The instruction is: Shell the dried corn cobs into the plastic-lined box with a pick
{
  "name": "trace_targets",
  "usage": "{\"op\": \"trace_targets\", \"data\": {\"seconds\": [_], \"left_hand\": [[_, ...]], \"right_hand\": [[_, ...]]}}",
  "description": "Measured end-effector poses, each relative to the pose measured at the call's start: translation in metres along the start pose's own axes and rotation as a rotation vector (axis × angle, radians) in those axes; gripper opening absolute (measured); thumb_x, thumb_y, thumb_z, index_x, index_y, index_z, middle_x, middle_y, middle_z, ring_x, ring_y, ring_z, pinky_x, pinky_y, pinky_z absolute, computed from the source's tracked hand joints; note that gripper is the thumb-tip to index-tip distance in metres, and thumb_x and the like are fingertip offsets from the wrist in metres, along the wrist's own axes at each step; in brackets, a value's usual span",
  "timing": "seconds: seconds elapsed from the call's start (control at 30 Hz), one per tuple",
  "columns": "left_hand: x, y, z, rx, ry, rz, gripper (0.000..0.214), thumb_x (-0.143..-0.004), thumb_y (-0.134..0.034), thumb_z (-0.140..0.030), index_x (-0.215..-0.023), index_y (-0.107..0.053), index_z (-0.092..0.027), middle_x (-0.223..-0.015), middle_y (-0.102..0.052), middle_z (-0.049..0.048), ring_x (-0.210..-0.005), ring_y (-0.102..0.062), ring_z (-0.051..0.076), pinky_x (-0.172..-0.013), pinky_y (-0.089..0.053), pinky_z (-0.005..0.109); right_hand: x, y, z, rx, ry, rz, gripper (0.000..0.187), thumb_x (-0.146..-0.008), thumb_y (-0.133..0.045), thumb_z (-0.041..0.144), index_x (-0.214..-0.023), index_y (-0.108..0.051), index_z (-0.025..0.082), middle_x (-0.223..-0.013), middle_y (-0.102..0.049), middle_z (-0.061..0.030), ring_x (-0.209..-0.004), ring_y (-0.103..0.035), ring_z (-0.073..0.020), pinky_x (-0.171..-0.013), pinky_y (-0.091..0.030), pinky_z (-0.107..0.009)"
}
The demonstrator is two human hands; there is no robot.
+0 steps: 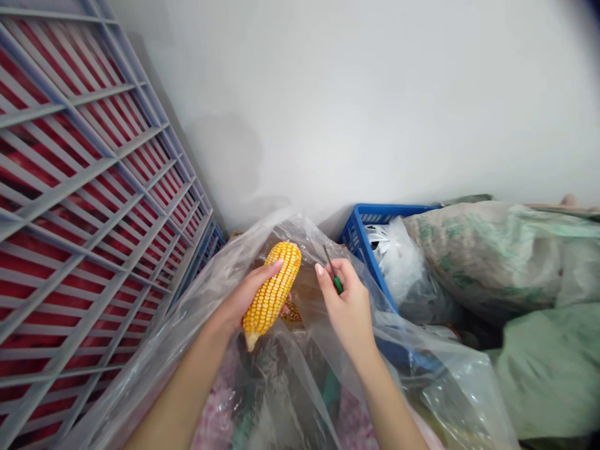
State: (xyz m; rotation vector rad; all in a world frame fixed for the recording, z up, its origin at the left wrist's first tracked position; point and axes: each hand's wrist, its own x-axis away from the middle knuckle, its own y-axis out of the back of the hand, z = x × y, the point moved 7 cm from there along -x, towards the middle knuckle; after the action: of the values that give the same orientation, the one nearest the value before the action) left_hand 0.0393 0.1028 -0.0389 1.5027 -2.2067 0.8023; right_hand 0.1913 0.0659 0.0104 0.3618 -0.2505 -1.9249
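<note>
My left hand (pixel 241 300) is wrapped round a yellow corn cob (pixel 274 287), holding it tilted with its tip up and to the right. My right hand (pixel 344 300) is closed on a small screwdriver with a green handle (pixel 334 275); its thin dark shaft points up and away. Both hands hover over the mouth of a large clear plastic bag (pixel 187 325). Loose kernels (pixel 291 310) lie in the bag just below the cob.
A stack of grey slatted crates (pixel 89 187) with red contents fills the left. A blue plastic basket (pixel 370 231) with white bags stands at right, beside bulging green-tinted sacks (pixel 506 250). A white wall is behind.
</note>
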Motion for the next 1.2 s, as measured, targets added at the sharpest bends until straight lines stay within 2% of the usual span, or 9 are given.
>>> {"op": "trace_targets", "data": {"seconds": [0.07, 0.17, 0.47, 0.73, 0.87, 1.03, 1.13, 1.2], "left_hand": [[0.000, -0.002, 0.001, 0.002, 0.004, 0.016, 0.044, -0.068, -0.059, -0.053, -0.086, -0.057, -0.013, -0.060, -0.063, 0.0064, -0.046, -0.060, 0.017, -0.044, -0.048, 0.025], [0.001, -0.007, 0.003, -0.001, -0.005, 0.059, 0.043, -0.068, -0.061, -0.050, -0.092, -0.058, -0.014, -0.062, -0.063, 0.0050, -0.047, -0.059, 0.016, -0.046, -0.050, 0.027], [0.001, -0.012, 0.003, -0.060, -0.060, 0.046, 0.042, -0.068, -0.063, -0.046, -0.096, -0.057, -0.015, -0.068, -0.060, 0.0022, -0.050, -0.058, 0.014, -0.045, -0.051, 0.026], [0.000, -0.015, 0.003, -0.080, -0.078, -0.009, 0.044, -0.067, -0.064, -0.048, -0.095, -0.057, -0.015, -0.068, -0.059, 0.0020, -0.051, -0.056, 0.012, -0.047, -0.049, 0.024], [0.001, -0.015, 0.002, -0.104, -0.086, -0.027, 0.046, -0.067, -0.063, -0.049, -0.098, -0.057, -0.015, -0.071, -0.060, 0.0026, -0.054, -0.056, 0.013, -0.048, -0.048, 0.024], [0.001, -0.014, -0.004, -0.180, -0.197, -0.044, 0.048, -0.067, -0.063, -0.048, -0.103, -0.057, -0.016, -0.078, -0.063, 0.0033, -0.065, -0.058, 0.015, -0.054, -0.045, 0.022], [0.002, -0.014, -0.012, -0.229, -0.305, -0.060, 0.047, -0.069, -0.062, -0.047, -0.103, -0.058, -0.015, -0.087, -0.064, 0.0049, -0.073, -0.059, 0.017, -0.059, -0.045, 0.022], [0.004, -0.014, -0.015, -0.238, -0.337, -0.062, 0.046, -0.069, -0.063, -0.046, -0.103, -0.057, -0.015, -0.087, -0.064, 0.0048, -0.071, -0.059, 0.016, -0.060, -0.045, 0.023]], "right_hand": [[-0.001, 0.000, 0.001, -0.042, -0.001, -0.023, 0.022, -0.079, -0.051, 0.038, -0.087, -0.055, 0.019, -0.059, -0.044, 0.0055, -0.051, -0.041, -0.0077, -0.051, -0.032, -0.019], [-0.001, -0.005, 0.004, -0.002, 0.021, 0.031, 0.024, -0.079, -0.051, 0.035, -0.096, -0.058, 0.020, -0.054, -0.038, 0.0066, -0.048, -0.038, -0.0081, -0.048, -0.031, -0.019], [-0.003, -0.009, 0.001, 0.254, 0.079, 0.086, 0.022, -0.081, -0.046, 0.034, -0.093, -0.058, 0.020, -0.068, -0.061, 0.0002, -0.056, -0.053, -0.0121, -0.055, -0.036, -0.022], [-0.002, -0.013, -0.004, 0.293, 0.041, 0.035, 0.019, -0.082, -0.043, 0.030, -0.092, -0.055, 0.019, -0.081, -0.066, -0.0035, -0.062, -0.059, -0.0146, -0.059, -0.038, -0.024], [-0.001, -0.012, -0.005, 0.282, 0.014, 0.029, 0.015, -0.082, -0.045, 0.029, -0.087, -0.054, 0.019, -0.081, -0.066, -0.0034, -0.065, -0.060, -0.0154, -0.060, -0.038, -0.024], [0.000, -0.014, -0.004, 0.230, 0.007, 0.026, 0.015, -0.083, -0.042, 0.030, -0.084, -0.054, 0.019, -0.081, -0.066, -0.0031, -0.070, -0.060, -0.0158, -0.063, -0.037, -0.025], [-0.003, -0.013, -0.007, 0.157, -0.045, -0.010, 0.016, -0.081, -0.046, 0.031, -0.081, -0.055, 0.018, -0.074, -0.063, -0.0017, -0.063, -0.055, -0.0135, -0.060, -0.036, -0.024], [-0.005, -0.012, -0.011, 0.032, -0.108, -0.028, 0.018, -0.078, -0.051, 0.034, -0.078, -0.056, 0.017, -0.066, -0.058, 0.0006, -0.057, -0.049, -0.0111, -0.056, -0.034, -0.023]]}}
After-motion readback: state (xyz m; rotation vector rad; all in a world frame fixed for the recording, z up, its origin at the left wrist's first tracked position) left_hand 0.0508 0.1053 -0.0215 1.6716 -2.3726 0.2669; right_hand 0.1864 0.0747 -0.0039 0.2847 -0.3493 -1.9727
